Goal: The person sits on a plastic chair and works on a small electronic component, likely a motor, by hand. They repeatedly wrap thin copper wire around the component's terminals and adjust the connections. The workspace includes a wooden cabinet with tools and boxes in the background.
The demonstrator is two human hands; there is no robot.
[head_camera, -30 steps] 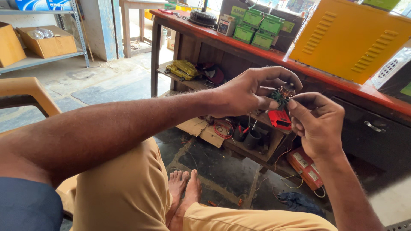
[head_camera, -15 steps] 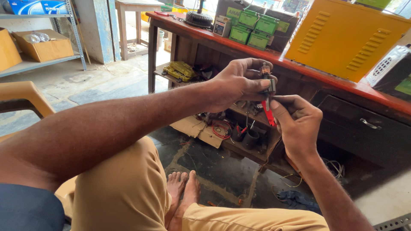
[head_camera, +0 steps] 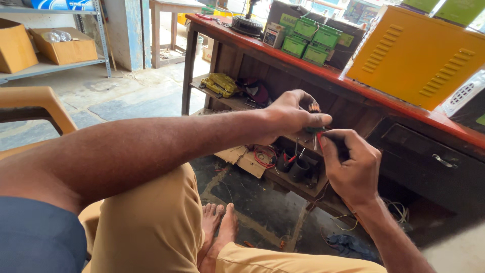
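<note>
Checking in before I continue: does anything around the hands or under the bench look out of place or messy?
Loose wires and a blue rag lie on the floor by the bench, and a torn cardboard piece sits askew beneath it. The left hand and right hand hold a small wired part normally.

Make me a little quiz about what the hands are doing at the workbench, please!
1. True or false: both hands pinch the same small part.
2. Which hand is higher? A. left hand B. right hand
3. What colour is the big metal box on the bench?

Key
1. True: the fingers of both meet on it, a small piece with wires; its kind is too small to tell.
2. A
3. Yellow
</note>
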